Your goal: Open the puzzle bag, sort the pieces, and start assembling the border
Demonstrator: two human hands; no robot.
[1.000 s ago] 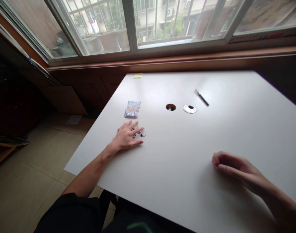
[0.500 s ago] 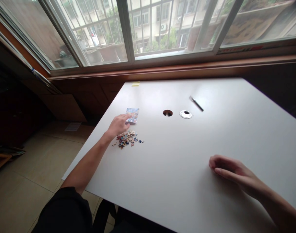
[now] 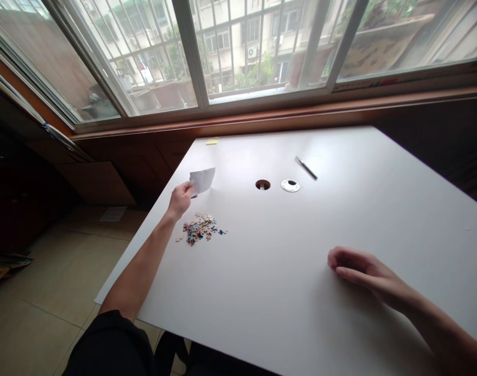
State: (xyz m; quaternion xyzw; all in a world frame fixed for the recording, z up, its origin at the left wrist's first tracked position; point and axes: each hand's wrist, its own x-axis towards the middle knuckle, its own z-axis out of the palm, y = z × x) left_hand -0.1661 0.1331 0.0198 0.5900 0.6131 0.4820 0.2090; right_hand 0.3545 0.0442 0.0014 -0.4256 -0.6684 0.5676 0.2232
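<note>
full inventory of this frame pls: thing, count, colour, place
table: 1, white, fills the centre, under the window
puzzle pieces: a small loose pile, multicoloured, left part of the table, just below the left hand
card: 1, plain pale face showing, lifted off the table in the left hand
cable hole: 1, round, dark, mid table
hole cover: 1, white ring, lying right of the hole
pen: 1, dark, behind the cover
sticky note: 1, yellow, far left corner of the table
window: sliding panes, pale frames, along the back
left hand: pinches the card's edge
right hand: loosely curled, resting on the table, holds nothing
</note>
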